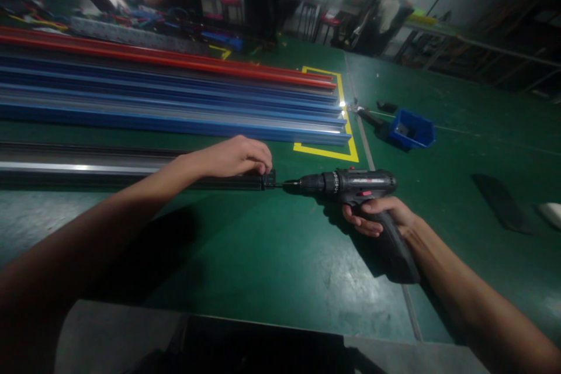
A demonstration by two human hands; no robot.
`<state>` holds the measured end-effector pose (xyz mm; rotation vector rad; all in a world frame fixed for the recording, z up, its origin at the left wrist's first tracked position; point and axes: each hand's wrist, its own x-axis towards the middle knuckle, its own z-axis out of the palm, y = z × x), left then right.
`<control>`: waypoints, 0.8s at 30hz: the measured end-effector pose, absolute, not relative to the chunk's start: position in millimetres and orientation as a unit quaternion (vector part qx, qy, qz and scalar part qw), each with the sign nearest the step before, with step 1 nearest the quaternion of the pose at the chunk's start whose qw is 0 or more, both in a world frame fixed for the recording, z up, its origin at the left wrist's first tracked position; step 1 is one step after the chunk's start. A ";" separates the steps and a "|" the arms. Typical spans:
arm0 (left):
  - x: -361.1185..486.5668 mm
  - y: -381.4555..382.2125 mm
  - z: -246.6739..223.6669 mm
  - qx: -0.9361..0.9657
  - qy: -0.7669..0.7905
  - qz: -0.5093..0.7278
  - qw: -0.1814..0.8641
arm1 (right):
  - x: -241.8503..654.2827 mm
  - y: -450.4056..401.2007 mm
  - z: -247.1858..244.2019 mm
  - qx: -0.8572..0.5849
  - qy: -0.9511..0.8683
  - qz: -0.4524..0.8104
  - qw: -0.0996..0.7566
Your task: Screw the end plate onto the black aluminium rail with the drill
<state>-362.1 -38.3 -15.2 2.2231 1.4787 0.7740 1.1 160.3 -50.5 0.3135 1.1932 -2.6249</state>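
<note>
My right hand [385,216] is wrapped round the grip of a black cordless drill [363,182], which lies on its side just above the green table and points left. Its thin bit [289,183] reaches to the small black end bracket [269,179] on a long black rail [219,183]. Over that end of the rail, my left hand [241,158] is closed with its fingertips at the bracket. What the fingertips pinch, if anything, is hidden beneath them. A bright silver strip [87,168] runs along the rail's left part.
Several long blue rails [219,111] and red rails [197,61] lie behind, their ends within yellow tape [326,153]. A blue bin [412,130] and a dark pad [502,204] are to the right. People work at the back left.
</note>
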 end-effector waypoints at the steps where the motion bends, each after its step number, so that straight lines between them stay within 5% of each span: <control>1: -362.1 -38.3 -15.3 0.786 0.523 0.274 0.180 | 1.0 160.3 -50.7 0.106 0.409 -0.898 0.120; 24: -362.0 -38.7 -14.9 0.790 0.520 0.272 0.178 | 0.0 158.9 -49.1 0.098 0.416 -0.896 0.120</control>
